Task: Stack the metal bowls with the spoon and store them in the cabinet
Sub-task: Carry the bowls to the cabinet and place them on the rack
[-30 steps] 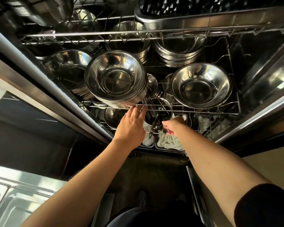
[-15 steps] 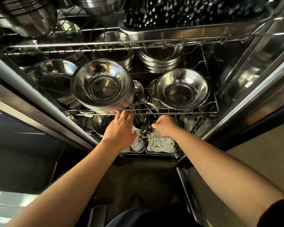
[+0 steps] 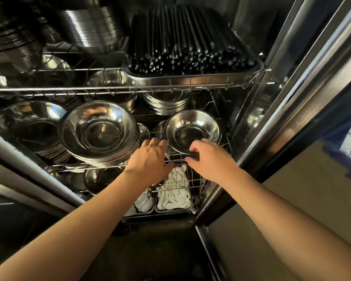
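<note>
Inside the open cabinet, a tall stack of metal bowls (image 3: 99,134) sits on the middle wire shelf (image 3: 85,166). To its right stands a smaller metal bowl (image 3: 193,128). My right hand (image 3: 209,159) has its fingers curled over this bowl's near rim at the shelf's front edge. My left hand (image 3: 148,159) hovers with fingers spread over the shelf front, between the stack and the smaller bowl, holding nothing. A metal spoon handle (image 3: 151,190) shows on the lower shelf under my left wrist.
More bowl stacks (image 3: 37,128) fill the shelf's left and back. Above, a steel tray (image 3: 190,79) holds several black chopsticks. The lower shelf carries a bowl (image 3: 101,177) and trays of white utensils (image 3: 174,197). The steel door frame (image 3: 292,94) stands close on the right.
Both hands moved right and up from the lower shelf area. My right hand now grips the smaller bowl's near rim; my left hand left the big stack's edge.
</note>
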{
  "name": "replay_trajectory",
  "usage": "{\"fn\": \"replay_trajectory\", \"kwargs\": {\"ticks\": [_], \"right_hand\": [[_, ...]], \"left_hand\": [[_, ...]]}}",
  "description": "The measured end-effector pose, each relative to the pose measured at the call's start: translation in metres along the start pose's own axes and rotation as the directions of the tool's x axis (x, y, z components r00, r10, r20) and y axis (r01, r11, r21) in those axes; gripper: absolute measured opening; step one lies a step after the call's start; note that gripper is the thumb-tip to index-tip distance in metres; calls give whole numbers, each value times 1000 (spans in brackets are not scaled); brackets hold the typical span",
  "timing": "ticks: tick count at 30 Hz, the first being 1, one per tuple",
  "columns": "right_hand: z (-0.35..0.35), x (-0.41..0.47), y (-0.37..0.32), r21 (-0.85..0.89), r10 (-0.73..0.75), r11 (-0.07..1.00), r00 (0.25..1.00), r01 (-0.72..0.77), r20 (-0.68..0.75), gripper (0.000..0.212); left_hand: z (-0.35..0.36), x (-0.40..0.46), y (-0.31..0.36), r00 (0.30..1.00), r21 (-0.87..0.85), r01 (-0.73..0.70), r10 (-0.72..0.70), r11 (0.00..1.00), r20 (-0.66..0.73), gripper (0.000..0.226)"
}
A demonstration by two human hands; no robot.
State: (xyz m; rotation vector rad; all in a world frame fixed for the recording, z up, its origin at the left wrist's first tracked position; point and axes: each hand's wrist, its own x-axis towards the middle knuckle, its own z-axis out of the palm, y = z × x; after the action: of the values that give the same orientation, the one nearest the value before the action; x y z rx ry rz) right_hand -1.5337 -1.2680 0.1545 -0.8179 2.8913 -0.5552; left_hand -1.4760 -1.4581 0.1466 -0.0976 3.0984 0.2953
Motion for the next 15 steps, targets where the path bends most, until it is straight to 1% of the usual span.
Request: {"fn": "replay_trajectory", "kwargs": {"ticks": [3, 7, 11, 13, 15], "right_hand": [[-15, 10, 10, -61, 33, 998, 998, -36, -48, 53], [-24, 25, 22, -156, 106, 982, 994, -111, -39, 85], [-24, 36, 33, -132, 258, 959, 965, -250, 42, 124], [-23, 40, 37, -125, 295, 951, 952, -283, 86, 138], [-22, 43, 40, -133, 315, 946, 939, -297, 141, 151]], "left_hand": [[-5, 19, 7, 998, 10, -49, 49, 999, -41, 79], [-3, 42, 12, 994, 62, -100, 102, 993, -34, 97], [5, 59, 12, 995, 51, -84, 81, 995, 59, 120], [11, 64, 12, 992, 43, -74, 69, 996, 107, 126], [16, 67, 12, 990, 19, -67, 64, 998, 125, 130]]}}
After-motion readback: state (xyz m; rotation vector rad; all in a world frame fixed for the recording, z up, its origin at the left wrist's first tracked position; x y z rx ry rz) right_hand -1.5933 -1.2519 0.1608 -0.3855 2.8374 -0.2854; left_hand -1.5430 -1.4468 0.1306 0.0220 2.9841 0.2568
